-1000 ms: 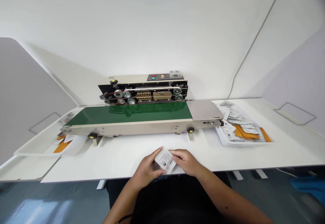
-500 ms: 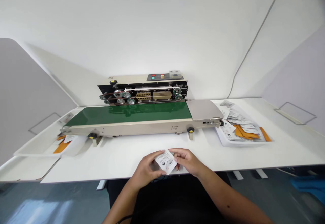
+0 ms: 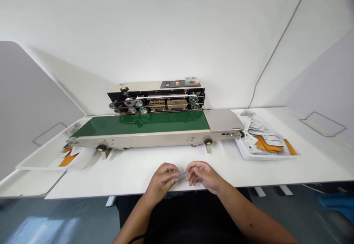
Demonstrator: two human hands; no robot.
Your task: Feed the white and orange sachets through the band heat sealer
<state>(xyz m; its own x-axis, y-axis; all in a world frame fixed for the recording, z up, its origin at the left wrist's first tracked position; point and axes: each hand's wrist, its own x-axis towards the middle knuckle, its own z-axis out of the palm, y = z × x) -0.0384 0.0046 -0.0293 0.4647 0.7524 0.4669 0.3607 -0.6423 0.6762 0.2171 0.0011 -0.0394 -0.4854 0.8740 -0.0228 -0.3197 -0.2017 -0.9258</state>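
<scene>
Left hand (image 3: 162, 180) pinched on thin packet (image 3: 181, 174), seen nearly edge-on, in front of conveyor (image 3: 149, 122); right hand (image 3: 204, 175), fingers curled, at packet's other end, whether gripping cannot be told; white table (image 3: 132, 174) beneath conveyor; right tray (image 3: 257, 157), heaped, beside conveyor's right end; left tray (image 3: 85, 158) partly behind conveyor's left end; pulley unit (image 3: 177, 104) along conveyor's far edge; wall (image 3: 166, 26) beyond conveyor.

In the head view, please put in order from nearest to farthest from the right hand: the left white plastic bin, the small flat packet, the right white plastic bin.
From the right hand:
1. Small flat packet: at its fingertips, edge-on.
2. Right white plastic bin: forward and right.
3. Left white plastic bin: far left.
</scene>
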